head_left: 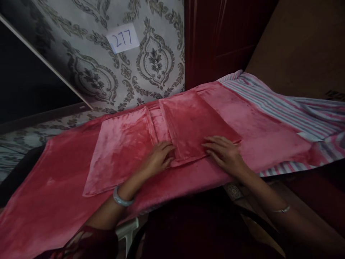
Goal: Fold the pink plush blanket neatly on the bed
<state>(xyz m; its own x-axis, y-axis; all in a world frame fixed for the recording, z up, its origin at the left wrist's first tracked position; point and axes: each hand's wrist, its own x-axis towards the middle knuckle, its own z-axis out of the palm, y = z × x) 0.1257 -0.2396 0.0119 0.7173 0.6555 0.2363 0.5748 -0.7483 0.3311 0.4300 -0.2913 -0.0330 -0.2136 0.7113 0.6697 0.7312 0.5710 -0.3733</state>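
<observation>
Two flat squares of pink plush fabric, possibly folded cloth or cushion covers, lie side by side on a larger pink plush blanket (45,183). My left hand (159,158) is at the near left corner of the right plush square (196,122), its fingers curled and closed on that edge. Flat along the same square's near edge rests my right hand (222,153), fingers stretched out and slightly apart. The left plush square (121,140) lies beside my left hand and wrist. A narrow strip of pink fabric shows between both squares.
A striped cloth (280,104) lies under and beyond the blanket at the right. Behind stands a patterned wall (156,54) with a paper (123,37) marked 277, beside a dark red door (215,39). Part of a white chair (128,230) shows below.
</observation>
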